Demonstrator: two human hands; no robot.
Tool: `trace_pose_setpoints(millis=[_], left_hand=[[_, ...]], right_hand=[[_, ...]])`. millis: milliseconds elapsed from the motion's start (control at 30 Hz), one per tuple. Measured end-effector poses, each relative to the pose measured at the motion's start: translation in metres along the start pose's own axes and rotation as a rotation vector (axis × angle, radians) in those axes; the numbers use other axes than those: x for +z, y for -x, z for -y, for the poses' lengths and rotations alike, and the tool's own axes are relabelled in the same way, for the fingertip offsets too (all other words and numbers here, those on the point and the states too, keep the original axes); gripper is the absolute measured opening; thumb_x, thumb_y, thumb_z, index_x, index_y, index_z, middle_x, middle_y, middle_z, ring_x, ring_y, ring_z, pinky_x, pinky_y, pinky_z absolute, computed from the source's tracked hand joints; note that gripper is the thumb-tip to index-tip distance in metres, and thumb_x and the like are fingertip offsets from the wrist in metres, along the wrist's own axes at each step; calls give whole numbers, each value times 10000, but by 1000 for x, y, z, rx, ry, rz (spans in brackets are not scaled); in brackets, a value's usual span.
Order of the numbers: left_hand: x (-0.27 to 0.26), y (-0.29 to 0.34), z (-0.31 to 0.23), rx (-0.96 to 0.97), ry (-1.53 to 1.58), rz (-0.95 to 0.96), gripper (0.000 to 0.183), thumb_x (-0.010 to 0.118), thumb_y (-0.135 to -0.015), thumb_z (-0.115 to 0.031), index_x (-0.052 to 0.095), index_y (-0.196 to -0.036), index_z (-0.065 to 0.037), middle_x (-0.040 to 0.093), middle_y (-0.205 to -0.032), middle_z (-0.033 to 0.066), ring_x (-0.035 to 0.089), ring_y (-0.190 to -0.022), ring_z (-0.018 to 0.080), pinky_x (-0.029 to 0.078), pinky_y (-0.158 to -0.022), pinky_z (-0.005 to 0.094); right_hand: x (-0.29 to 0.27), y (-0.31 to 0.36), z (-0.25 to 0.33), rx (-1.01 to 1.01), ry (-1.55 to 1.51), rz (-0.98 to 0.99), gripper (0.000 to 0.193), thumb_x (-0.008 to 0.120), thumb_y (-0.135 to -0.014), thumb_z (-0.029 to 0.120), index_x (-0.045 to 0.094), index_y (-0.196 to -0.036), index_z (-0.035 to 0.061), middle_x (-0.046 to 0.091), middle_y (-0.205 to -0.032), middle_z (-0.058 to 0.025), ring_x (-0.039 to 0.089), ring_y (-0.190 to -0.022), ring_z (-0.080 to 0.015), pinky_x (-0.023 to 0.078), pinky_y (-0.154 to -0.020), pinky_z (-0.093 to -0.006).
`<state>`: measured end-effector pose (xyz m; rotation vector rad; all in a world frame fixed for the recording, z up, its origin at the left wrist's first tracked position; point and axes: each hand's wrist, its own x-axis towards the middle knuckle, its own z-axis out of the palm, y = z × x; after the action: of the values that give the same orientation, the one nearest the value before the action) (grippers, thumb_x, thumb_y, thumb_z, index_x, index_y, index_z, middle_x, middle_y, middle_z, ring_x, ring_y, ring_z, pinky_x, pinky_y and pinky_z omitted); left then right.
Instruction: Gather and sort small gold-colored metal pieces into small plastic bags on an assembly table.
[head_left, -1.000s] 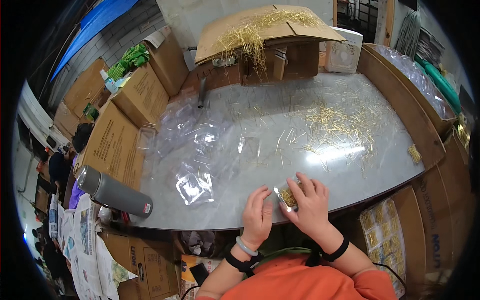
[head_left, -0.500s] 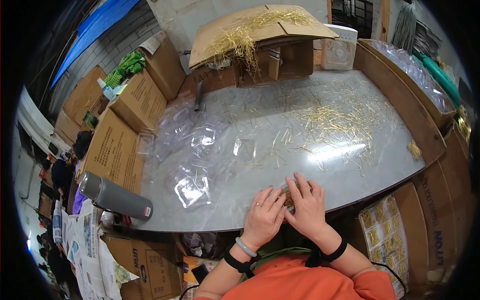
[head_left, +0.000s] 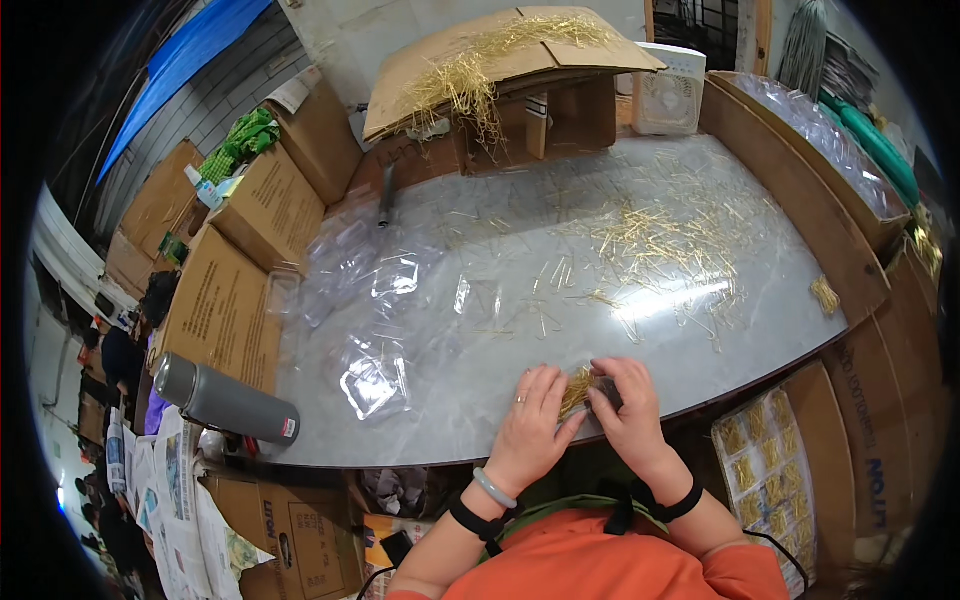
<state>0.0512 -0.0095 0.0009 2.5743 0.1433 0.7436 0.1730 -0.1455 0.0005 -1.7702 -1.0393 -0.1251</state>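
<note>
A bundle of thin gold wire pins [head_left: 577, 388] lies between my hands at the table's front edge. My left hand [head_left: 535, 422] is closed along the bundle's left side, with fingers together and thumb at its near end. On the other side, the curled fingers and thumb of my right hand [head_left: 630, 402] hold its right side. Something greyish shows under the right fingers, too hidden to name. Beyond the hands, many loose gold pins [head_left: 665, 245] lie scattered over the grey table [head_left: 400, 445].
Clear plastic trays [head_left: 375, 375] lie on the left, near a grey bottle [head_left: 235, 402]. Far back, a cardboard box [head_left: 590, 115] carries more pins. A small gold bundle [head_left: 825, 295] sits at the right edge. Below right is a box of packed gold bundles [head_left: 765, 455].
My right fingers have curled in from lying flat over the bundle, uncovering more of its gold pins. My left hand stays beside it. The view has shifted slightly.
</note>
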Motion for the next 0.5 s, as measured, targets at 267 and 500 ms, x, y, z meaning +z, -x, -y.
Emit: trace_pose_setpoints(millis=[267, 500], left_hand=[[-6, 2, -8, 22, -61, 10, 534, 748, -897, -219, 578, -1342, 22, 492, -1398, 211, 476, -1290, 418, 430, -1088, 487], [-2, 2, -5, -20, -70, 49, 578, 744, -892, -211, 547, -1376, 33, 480, -1394, 223, 464, -1287, 414, 423, -1089, 485]], right_hand=[[-10, 4, 10, 91, 109, -100, 325, 743, -848, 58, 650, -1160, 54, 672, -994, -98, 605, -992, -320, 468, -900, -423], [-1, 19, 9, -275, 317, -103, 367, 745, -840, 44, 672, -1199, 75, 706, -980, -92, 620, -1088, -285, 448, -977, -497]])
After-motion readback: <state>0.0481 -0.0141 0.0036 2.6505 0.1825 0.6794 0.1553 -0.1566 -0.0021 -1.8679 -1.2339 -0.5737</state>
